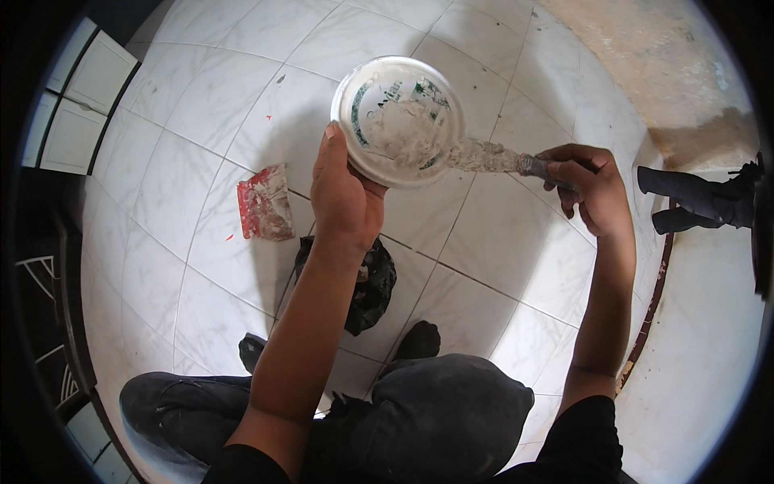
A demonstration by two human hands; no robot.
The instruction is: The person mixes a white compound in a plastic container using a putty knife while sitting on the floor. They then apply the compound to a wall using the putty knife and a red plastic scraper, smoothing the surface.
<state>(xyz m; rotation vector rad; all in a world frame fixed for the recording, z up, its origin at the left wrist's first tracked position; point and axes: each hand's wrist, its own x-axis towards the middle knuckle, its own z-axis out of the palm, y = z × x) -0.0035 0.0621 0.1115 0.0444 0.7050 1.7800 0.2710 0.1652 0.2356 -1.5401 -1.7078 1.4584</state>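
Observation:
My left hand (343,194) grips the rim of a round white plastic lid (375,89) with green printing, holding it up above the floor; pale, lumpy paste lies on its middle. My right hand (584,181) is closed on the handle of a putty knife (496,159) caked with pale paste, whose far end reaches the right side of the lid. A red, paste-smeared plastic spreader (262,203) lies on the tiles to the left. A crumpled black plastic bag (371,298) sits below the lid, partly hidden by my left forearm.
Around me are white marbled floor tiles (193,145). At the right are a stained pale wall (613,64) and a pair of black boots (697,189). White panelled cabinet doors (89,129) and dark framework (48,298) line the left. My knees and dark-covered feet are low in view.

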